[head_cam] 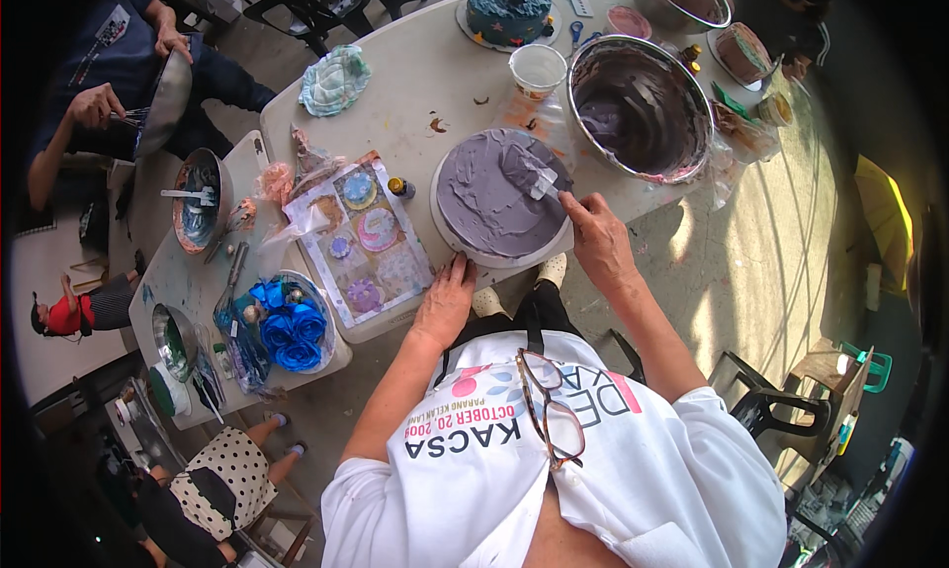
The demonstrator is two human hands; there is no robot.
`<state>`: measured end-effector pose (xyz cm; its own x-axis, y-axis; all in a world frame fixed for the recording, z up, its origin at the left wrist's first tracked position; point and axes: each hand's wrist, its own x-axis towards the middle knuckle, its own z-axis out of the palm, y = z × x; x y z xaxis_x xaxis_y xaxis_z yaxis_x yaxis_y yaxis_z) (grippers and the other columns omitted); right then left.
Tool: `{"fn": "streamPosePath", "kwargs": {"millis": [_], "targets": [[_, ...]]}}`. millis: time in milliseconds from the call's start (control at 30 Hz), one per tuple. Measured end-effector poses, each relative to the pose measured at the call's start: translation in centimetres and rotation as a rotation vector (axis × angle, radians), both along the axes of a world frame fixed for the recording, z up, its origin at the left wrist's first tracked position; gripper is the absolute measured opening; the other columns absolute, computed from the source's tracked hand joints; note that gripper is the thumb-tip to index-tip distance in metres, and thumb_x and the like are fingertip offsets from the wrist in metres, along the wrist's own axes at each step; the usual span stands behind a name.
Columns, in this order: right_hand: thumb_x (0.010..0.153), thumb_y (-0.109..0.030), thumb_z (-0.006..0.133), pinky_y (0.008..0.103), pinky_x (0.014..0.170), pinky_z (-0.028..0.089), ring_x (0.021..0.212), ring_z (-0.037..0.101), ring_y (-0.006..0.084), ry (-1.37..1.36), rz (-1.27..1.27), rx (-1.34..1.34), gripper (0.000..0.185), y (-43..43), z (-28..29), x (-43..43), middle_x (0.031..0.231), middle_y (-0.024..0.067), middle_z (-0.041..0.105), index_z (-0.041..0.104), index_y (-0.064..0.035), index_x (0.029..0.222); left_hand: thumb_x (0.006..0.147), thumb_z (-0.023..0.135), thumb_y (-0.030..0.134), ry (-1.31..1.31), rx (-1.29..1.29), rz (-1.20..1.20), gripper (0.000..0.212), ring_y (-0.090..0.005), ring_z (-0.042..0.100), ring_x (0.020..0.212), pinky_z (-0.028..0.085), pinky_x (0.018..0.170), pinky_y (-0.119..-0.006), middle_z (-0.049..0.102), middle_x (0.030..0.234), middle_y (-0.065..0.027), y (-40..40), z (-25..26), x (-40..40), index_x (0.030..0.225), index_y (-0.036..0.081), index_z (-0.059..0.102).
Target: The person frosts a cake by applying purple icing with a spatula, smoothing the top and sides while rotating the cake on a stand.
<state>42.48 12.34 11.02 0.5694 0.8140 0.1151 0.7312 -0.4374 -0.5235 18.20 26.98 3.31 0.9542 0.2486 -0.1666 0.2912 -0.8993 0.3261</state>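
A round cake with purple-grey frosting (489, 205) lies on a white round board (445, 230) at the table's near edge. My right hand (599, 234) grips a spatula (543, 183), whose frosting-covered blade rests on the cake's top, right of its middle. My left hand (447, 294) touches the near left rim of the board with its fingertips and holds nothing that I can see. Beyond the cake to the right is a metal mixing bowl (641, 108) smeared with the same frosting. A white plastic tub (537, 71) is beside that bowl.
To the left lie a sheet of cake pictures (359, 242), a small bottle (401, 188), blue artificial roses (293, 327), a whisk (236, 268) and a crumpled cloth (334, 81). A dark blue frosted cake (509, 12) stands at the far side. A person (118, 71) at left holds a bowl and whisk.
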Motion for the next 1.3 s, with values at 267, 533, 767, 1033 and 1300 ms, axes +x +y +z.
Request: {"fn": "streamPosePath", "kwargs": {"millis": [267, 533, 767, 1033, 1300], "targets": [[0.086, 0.005, 0.057, 0.0436, 0.072, 0.054, 0.084, 0.065, 0.036, -0.11, -0.109, 0.003, 0.048, 0.9, 1.6, 0.9, 0.1, 0.0155, 0.059, 0.06, -0.0148, 0.129, 0.088, 0.047, 0.003, -0.033, -0.002, 0.009, 0.045, -0.0391, 0.051, 0.125, 0.042, 0.11, -0.047, 0.04, 0.14, -0.0215, 0.1, 0.1, 0.0, 0.132, -0.003, 0.047], [0.084, 0.004, 0.06, 0.0453, 0.072, 0.054, 0.082, 0.065, 0.0363, 0.03, 0.089, -0.095, 0.047, 1.9, 1.5, -1.2, 0.1, 0.0148, 0.059, 0.063, -0.0162, 0.126, 0.087, 0.048, 0.002, -0.011, -0.017, 0.021, 0.043, -0.0389, 0.052, 0.124, 0.043, 0.109, -0.046, 0.041, 0.138, -0.0214, 0.0, 0.4, 0.1, 0.13, -0.003, 0.048], [0.086, 0.005, 0.055, 0.0458, 0.073, 0.053, 0.086, 0.065, 0.0382, -0.061, -0.089, -0.068, 0.049, 4.1, 0.2, 2.8, 0.102, 0.0172, 0.057, 0.058, -0.0152, 0.13, 0.088, 0.047, 0.003, -0.028, -0.029, 0.018, 0.043, -0.0387, 0.051, 0.125, 0.041, 0.111, -0.048, 0.041, 0.138, -0.0226, 0.1, 0.2, 0.0, 0.131, -0.004, 0.048], [0.084, 0.005, 0.057, 0.0464, 0.071, 0.053, 0.083, 0.064, 0.0381, -0.021, -0.008, -0.017, 0.049, 3.4, 2.2, -0.7, 0.102, 0.017, 0.057, 0.058, -0.0143, 0.128, 0.088, 0.047, 0.003, -0.042, -0.032, 0.027, 0.043, -0.0378, 0.051, 0.125, 0.041, 0.111, -0.047, 0.04, 0.139, -0.0223, 0.1, -0.3, -0.3, 0.13, -0.003, 0.048], [0.084, 0.004, 0.055, 0.0474, 0.072, 0.054, 0.084, 0.065, 0.0402, -0.004, 0.089, -0.143, 0.049, 5.9, 0.9, -0.7, 0.103, 0.0175, 0.057, 0.057, -0.0171, 0.128, 0.087, 0.048, 0.003, -0.076, -0.034, 0.052, 0.042, -0.036, 0.049, 0.127, 0.041, 0.111, -0.046, 0.04, 0.139, -0.0203, 0.0, 0.0, -0.2, 0.129, -0.002, 0.05]]}}
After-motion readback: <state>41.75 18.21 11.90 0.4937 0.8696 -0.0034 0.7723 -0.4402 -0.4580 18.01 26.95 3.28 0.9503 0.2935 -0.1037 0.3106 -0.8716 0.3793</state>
